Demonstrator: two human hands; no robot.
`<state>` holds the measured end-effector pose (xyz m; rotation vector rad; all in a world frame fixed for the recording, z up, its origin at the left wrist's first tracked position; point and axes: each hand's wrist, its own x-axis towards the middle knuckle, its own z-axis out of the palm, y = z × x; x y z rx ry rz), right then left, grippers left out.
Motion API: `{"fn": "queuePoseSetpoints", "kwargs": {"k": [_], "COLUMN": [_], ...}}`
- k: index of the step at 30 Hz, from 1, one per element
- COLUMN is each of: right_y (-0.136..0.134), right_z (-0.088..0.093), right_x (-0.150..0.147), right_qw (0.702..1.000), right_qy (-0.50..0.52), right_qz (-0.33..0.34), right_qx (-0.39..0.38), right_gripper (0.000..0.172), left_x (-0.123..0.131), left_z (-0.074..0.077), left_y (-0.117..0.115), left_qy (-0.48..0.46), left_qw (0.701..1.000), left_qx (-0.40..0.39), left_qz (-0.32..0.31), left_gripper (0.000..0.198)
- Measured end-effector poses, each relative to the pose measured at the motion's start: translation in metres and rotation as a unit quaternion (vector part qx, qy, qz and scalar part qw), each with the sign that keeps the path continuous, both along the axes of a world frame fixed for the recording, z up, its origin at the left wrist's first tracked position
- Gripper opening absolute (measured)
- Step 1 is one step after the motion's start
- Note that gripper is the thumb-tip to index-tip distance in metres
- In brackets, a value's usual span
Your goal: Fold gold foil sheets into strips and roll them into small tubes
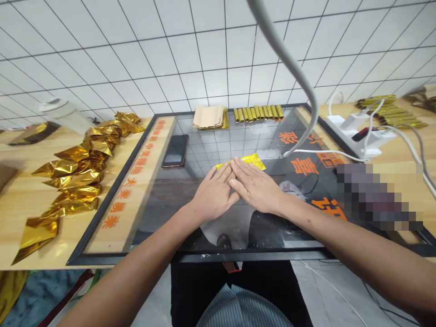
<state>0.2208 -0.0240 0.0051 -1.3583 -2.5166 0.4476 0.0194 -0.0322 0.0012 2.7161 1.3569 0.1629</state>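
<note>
A yellow-gold sheet of foil paper (255,161) lies on the glass panel, partly covered by my fingers. My left hand (216,190) is flat with its fingers stretched forward, the tips resting on the paper's left part. Beside it, my right hand (254,184) also lies flat, its fingers over the middle of the paper and touching those of my left hand. What is under the palms is hidden. Behind the hands are a stack of brown-backed foil paper (208,117) and a row of several small gold paper rolls (258,113).
Folded gold foil pieces (78,168) line the left of the wooden table. A phone (175,151) lies on the black-framed glass (150,227). To the right are a power strip (354,136) with cables and more gold rolls (395,113). A thick grey cable (289,59) hangs in front.
</note>
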Motion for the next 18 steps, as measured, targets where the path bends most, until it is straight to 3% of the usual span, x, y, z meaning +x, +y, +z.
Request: {"fn": "queuePoseSetpoints", "kwargs": {"k": [10, 18], "right_y": [0.018, 0.044], "right_z": [-0.008, -0.005], "right_x": [0.017, 0.044], "right_qw": [0.995, 0.989], "right_qy": [-0.074, -0.033], "right_qz": [-0.040, -0.126], "right_qx": [0.054, 0.072], "right_gripper": [0.087, 0.088], "left_x": [0.001, 0.003], "left_z": [0.003, 0.002], "left_y": [0.000, -0.001], "left_qy": [0.022, 0.026], "left_qw": [1.000, 0.999], "left_qx": [-0.006, 0.008], "left_qz": [0.000, 0.040], "left_gripper": [0.083, 0.082]}}
